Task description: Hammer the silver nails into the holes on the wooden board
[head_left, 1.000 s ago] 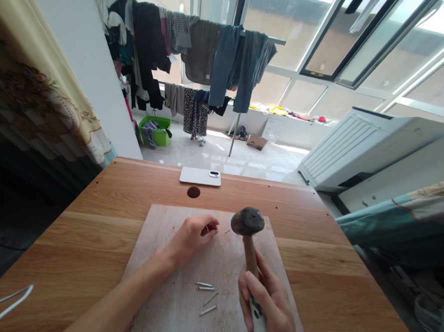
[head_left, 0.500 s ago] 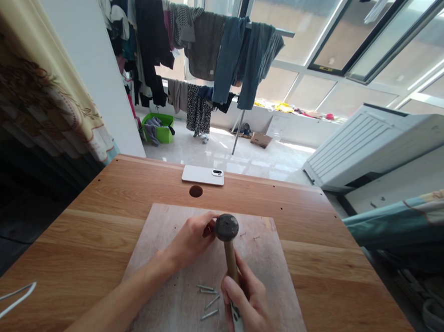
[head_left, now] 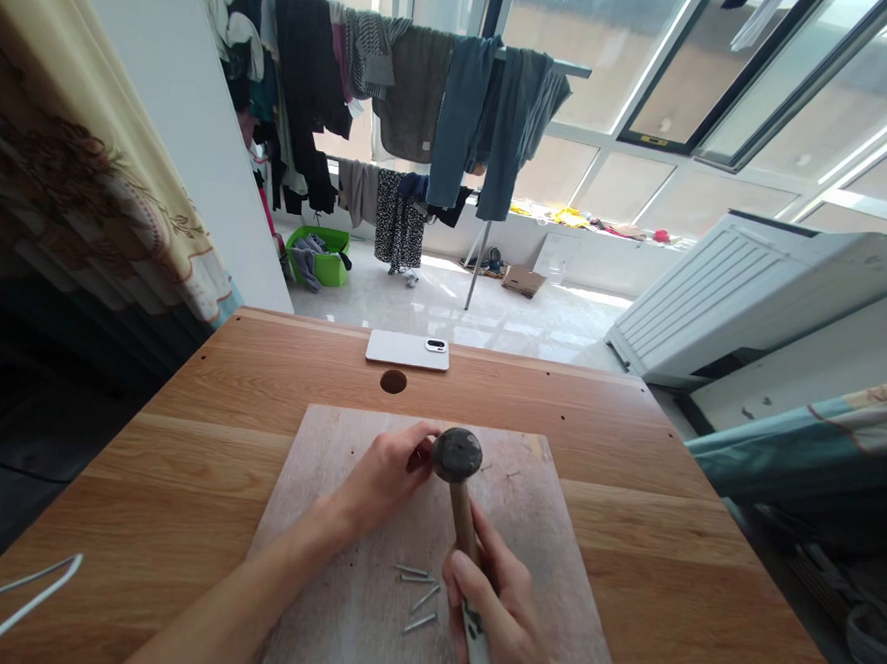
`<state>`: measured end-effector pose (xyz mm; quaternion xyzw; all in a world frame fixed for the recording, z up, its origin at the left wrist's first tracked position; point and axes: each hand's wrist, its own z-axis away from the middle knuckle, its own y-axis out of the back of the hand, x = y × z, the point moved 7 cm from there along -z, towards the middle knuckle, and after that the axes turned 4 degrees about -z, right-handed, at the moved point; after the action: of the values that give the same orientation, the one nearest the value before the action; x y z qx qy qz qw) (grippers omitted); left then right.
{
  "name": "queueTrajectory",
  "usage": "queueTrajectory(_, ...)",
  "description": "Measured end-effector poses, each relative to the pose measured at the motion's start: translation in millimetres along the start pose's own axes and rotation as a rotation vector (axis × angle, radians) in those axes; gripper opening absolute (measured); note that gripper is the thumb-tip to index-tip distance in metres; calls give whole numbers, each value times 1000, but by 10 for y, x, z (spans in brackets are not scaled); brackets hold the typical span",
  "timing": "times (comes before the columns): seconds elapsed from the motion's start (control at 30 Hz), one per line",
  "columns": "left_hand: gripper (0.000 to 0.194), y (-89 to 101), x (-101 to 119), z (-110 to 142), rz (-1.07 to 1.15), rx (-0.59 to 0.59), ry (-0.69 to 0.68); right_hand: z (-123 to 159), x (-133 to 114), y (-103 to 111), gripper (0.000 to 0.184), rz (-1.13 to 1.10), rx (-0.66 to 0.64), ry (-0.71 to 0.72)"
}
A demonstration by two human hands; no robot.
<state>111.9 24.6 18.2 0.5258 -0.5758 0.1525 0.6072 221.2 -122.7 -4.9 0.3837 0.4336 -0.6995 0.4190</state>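
Note:
My right hand (head_left: 498, 601) is wrapped round the handle of a hammer (head_left: 457, 455) with a dark rounded head and a wooden shaft, whitish lower down. Its head sits right by the fingertips of my left hand (head_left: 390, 469), which are pinched together near the far side of a pale wooden board (head_left: 337, 606). A nail appears to be in that pinch, mostly hidden by fingers and hammer head. Two thin nails (head_left: 512, 473) stick out of the board right of the hammer head. Several loose silver nails (head_left: 420, 623) lie on the board between my forearms.
The board rests on a wooden table (head_left: 662, 566) with a round hole (head_left: 393, 382). A pale phone (head_left: 407, 350) lies by the far edge. A white cable (head_left: 36, 598) loops at the left. Beyond are a laundry rack with clothes (head_left: 456, 122) and a green basket (head_left: 332, 270).
The hammer and my right hand have moved left, so the head now hangs at my left fingertips and uncovers the standing nails. My left hand has stayed pinched in about the same place.

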Motion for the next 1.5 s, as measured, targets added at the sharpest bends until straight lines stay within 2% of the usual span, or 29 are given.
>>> queueTrajectory(0.1, 27, 38, 26, 31, -37, -7, -13, 11, -30, -3, 75, -23, -1, 35)
queueTrajectory(0.17, 22, 97, 100, 107, -138, -32, -13, 20, -46, 12, 73, -53, 11, 47)
queueTrajectory(0.23, 17, 119, 228, 238, -276, -131, -25, 24, -48, 28, 74, -92, 18, 31)
queueTrajectory(0.33, 13, 21, 442, 508, -463, -387, -90, 18, -62, 36, 74, -129, 15, 11)
queueTrajectory(0.4, 12, -50, 534, 652, -579, -459, -130, 12, -88, 27, 72, -129, 5, 22)
queueTrajectory(0.6, 18, -242, 581, 782, -714, -467, -180, 14, -120, 10, 76, -105, 15, 35)
queueTrajectory(0.73, 14, -248, 605, 785, -733, -493, -239, -4, -117, 46, 71, -88, 1, 66)
queueTrajectory(0.8, 15, -173, 579, 724, -639, -472, -207, -23, -119, 66, 68, -74, -26, 95)
queueTrajectory(0.87, 19, -46, 507, 589, -449, -390, -128, -37, -118, 78, 67, -66, -47, 115)
queueTrajectory(1.0, 22, 248, 265, 224, -99, -75, -13, -37, -136, 92, 67, -102, 0, 129)
queueTrajectory(1.1, 13, 339, 80, 59, -93, 81, -6, -22, -158, 73, 67, -109, 21, 130)
queueTrajectory(1.23, 10, 306, -72, 52, -162, 80, -14, -23, -163, 77, 64, -85, 37, 120)
queueTrajectory(1.5, 7, 310, -72, 120, -190, 53, -34, -15, -122, 74, 67, -91, 44, 85)
